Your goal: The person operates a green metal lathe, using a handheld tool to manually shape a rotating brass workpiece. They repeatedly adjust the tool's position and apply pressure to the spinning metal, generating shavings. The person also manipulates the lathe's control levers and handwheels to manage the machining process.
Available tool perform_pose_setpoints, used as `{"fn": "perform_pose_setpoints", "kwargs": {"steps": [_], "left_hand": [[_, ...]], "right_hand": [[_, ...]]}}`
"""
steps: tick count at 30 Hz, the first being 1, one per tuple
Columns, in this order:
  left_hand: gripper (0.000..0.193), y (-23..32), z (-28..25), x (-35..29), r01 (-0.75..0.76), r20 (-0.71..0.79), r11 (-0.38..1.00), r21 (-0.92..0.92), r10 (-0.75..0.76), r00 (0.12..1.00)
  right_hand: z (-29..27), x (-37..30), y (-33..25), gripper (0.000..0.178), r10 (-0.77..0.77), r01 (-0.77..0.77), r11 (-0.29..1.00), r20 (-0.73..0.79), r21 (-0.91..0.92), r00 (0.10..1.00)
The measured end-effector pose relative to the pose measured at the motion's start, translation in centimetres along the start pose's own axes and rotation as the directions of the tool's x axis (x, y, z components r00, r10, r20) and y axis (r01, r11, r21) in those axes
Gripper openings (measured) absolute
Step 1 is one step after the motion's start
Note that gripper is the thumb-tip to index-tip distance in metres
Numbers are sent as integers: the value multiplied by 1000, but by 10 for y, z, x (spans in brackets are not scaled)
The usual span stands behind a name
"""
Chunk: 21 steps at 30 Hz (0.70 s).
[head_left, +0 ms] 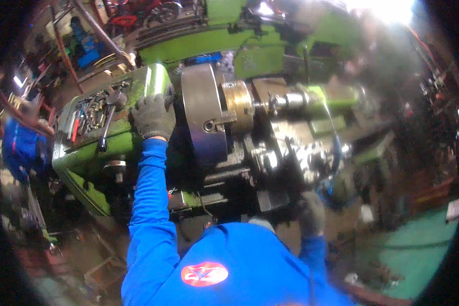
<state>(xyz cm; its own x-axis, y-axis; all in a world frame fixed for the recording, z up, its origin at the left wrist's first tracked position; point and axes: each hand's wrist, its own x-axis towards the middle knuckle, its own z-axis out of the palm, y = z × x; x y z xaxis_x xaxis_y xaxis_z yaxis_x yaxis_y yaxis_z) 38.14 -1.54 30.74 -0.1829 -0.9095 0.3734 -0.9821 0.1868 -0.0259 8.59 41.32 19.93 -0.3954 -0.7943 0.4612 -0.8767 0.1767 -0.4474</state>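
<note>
My left hand (154, 116), in a dark grey work glove, lies with its fingers stretched out on the top edge of the green lathe headstock (149, 79). Just right of it stands the large steel chuck (204, 94), with a brass-coloured round workpiece (243, 109) in its jaws. A drill chuck (286, 100) on the green tailstock (334, 97) lines up with the workpiece, a thin bit between them. Low beside the lathe carriage (311, 160) is my right hand (312, 211), also gloved. Blur and shadow hide its fingers and whatever they touch.
Loose tools and a red-handled tool (75, 129) lie on the headstock, beside a chuck key (107, 122). A blue hose or handle (336, 145) hangs over the carriage. Another green machine (260, 61) stands behind. Green flooring (418, 255) shows at lower right.
</note>
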Motion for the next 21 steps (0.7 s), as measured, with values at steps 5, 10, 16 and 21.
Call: {"fn": "perform_pose_setpoints", "kwargs": {"steps": [5,10,16,21], "left_hand": [[39,-19,10,-2,-78,-57,995,-62,74,996],[44,-25,-2,7,-64,119,993,-97,76,990],[40,-41,16,10,-117,-37,988,-105,114,993],[31,-51,34,12,-132,-183,982,-138,105,977]], "right_hand": [[46,33,-77,24,391,-583,495,434,644,812],[122,96,-51,21,37,-80,842,91,534,995],[202,220,-14,55,480,-492,-578,759,651,440],[243,271,21,70,585,-407,-593,720,694,374]]}}
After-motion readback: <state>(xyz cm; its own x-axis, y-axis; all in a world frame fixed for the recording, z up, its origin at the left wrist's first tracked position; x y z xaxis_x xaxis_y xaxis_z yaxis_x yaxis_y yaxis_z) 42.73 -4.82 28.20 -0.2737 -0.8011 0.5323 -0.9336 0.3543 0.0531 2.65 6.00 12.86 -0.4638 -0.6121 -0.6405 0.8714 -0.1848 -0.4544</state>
